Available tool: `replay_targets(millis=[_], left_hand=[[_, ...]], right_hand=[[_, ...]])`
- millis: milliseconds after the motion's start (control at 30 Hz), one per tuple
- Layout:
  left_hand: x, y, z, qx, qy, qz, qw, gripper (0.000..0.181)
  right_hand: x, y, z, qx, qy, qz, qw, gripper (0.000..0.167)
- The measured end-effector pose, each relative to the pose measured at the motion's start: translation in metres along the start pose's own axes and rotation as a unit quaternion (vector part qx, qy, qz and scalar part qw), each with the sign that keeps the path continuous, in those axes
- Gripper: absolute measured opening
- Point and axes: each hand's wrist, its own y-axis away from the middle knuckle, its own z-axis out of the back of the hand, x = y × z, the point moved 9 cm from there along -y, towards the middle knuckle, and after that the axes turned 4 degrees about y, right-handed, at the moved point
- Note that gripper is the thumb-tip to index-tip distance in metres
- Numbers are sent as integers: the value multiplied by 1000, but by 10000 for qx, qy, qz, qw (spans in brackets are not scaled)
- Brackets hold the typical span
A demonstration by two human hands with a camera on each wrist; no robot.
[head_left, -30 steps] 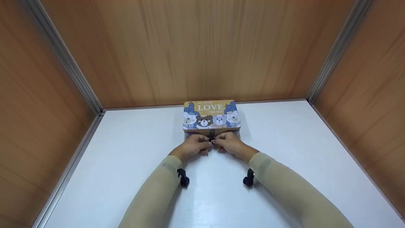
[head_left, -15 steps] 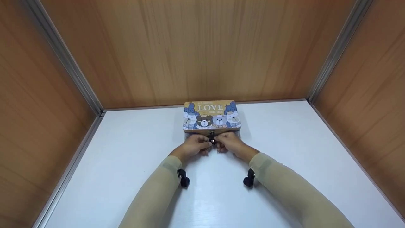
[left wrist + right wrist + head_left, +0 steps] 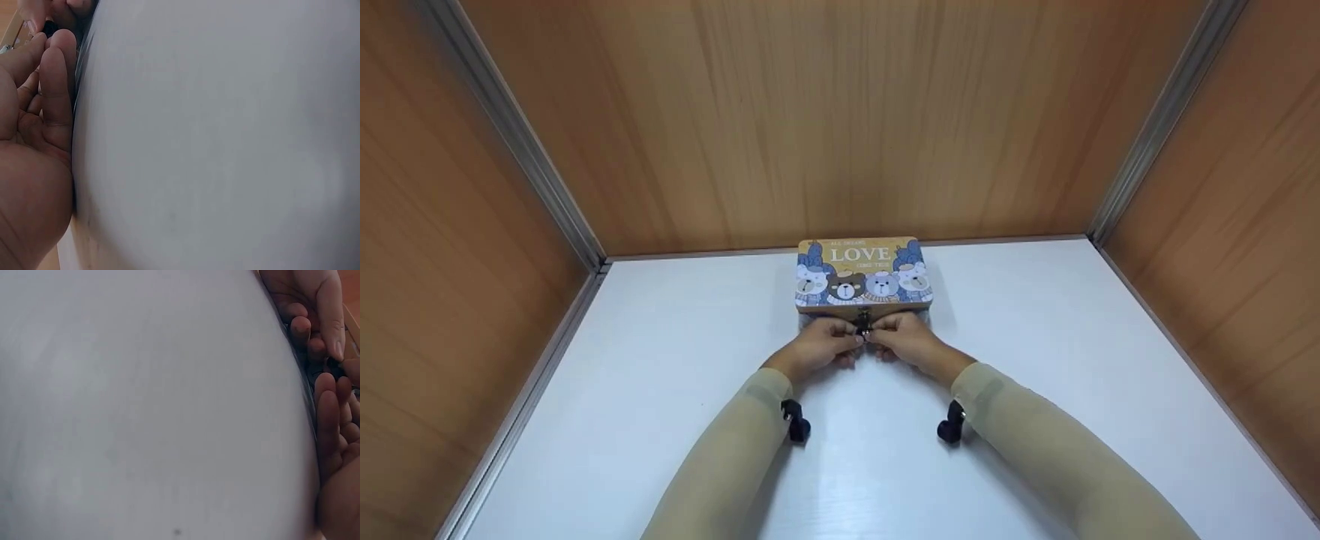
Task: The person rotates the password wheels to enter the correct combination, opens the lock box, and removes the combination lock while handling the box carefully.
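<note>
A rectangular box with bears and the word LOVE on its lid stands closed against the back wall. At the middle of its front hangs a small dark lock-like piece below the clasp. From the left, my left hand pinches this piece between thumb and fingers. My right hand pinches it from the other side. In the left wrist view, the dark piece shows between the fingertips of both hands. The right wrist view has the dark piece partly covered by fingers.
The box rests on a white table. Wood-patterned panels enclose the table at the back, left and right, with metal strips at the corners. A black wrist device hangs at the left cuff, another at the right cuff.
The right fingers drew slightly back from the dark piece, showing more of it half a second ago, and now close on it again. Box and left hand have stayed nearly in place.
</note>
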Motion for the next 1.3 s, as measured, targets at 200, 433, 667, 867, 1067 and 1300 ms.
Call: replay_targets(millis=[200, 433, 667, 867, 1067, 1300], left_hand=[[0, -1, 0, 5, -52, -11, 10000, 16], [-2, 1, 0, 16, 40, -15, 10000, 18], [-2, 2, 0, -16, -24, -74, 10000, 17], [0, -1, 0, -50, 89, -47, 9999, 15], [0, -1, 1, -83, 111, -21, 9999, 17], [1, -2, 1, -83, 39, -72, 9999, 15]], right_hand=[[1, 1, -1, 30, -40, 17, 10000, 11], [0, 0, -3, 46, -26, -14, 10000, 10], [2, 2, -4, 101, 95, 107, 9998, 12], [3, 2, -5, 121, 128, 132, 9998, 15], [2, 1, -2, 110, -10, 8, 9999, 25], [2, 1, 1, 127, -206, -102, 9997, 27]])
